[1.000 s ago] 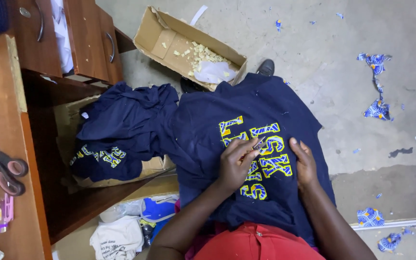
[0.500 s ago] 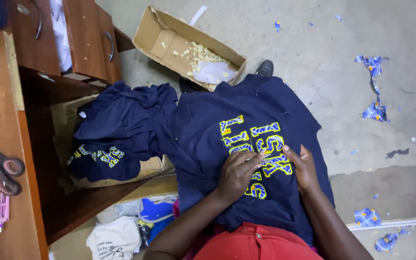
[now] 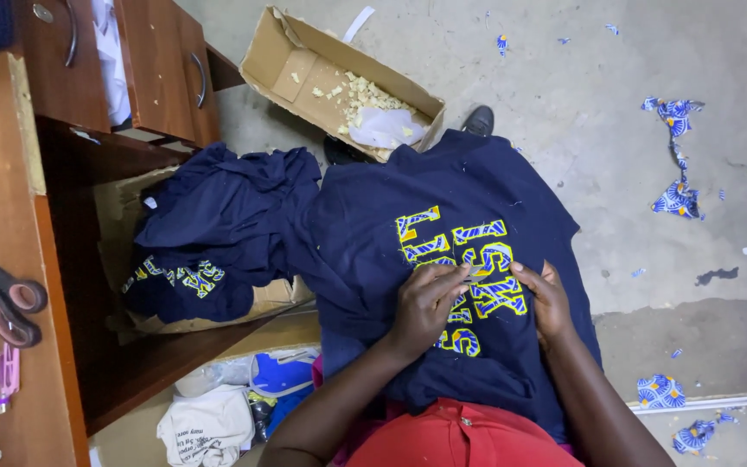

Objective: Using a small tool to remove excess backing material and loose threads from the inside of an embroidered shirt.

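Head view: both hands (image 3: 486,303) press the navy shirt's (image 3: 391,233) yellow lettering (image 3: 464,259).

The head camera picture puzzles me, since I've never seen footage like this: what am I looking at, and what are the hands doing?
The camera sits on a person's head and looks down at their lap, so the arms enter from the bottom. A navy shirt with yellow and blue patterned letters lies spread over their knees. The left hand pinches a small thin tool, too small to identify, against the lettering; the right hand presses the cloth flat beside it. To the left, more navy shirts are heaped in a box under a wooden desk, where scissors lie. A cardboard box of scraps lies on the floor.
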